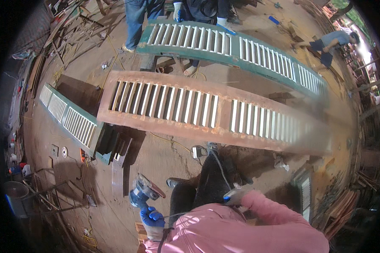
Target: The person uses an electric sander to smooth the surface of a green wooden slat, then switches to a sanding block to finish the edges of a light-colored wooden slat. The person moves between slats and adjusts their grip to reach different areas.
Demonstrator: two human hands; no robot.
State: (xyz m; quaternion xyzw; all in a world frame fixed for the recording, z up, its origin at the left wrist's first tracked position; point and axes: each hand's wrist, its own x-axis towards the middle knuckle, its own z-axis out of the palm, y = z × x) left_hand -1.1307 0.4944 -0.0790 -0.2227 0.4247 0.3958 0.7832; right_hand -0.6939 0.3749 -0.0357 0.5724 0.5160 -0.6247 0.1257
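Gloved in blue and white, my left hand (153,218) is closed around the handle of a blue angle grinder (138,197). The grinder's reddish-brown disc (152,186) is tilted up, apart from any wood. My right hand (234,197), in a pale glove with blue fingertips, is closed by my lap where a grey power cord (218,162) meets it. Its fingers are partly hidden. Beyond my legs lies a long louvered wooden shutter (164,125), its frame bare reddish-brown wood and its slats partly white. Its right end is hazy.
A green shutter (236,59) lies parallel behind it, with a co-worker's gloved hand (178,12) on its far edge. Another green shutter (74,114) stands at the left. At the far right a person (331,42) bends low. A metal frame (50,189) stands at the lower left.
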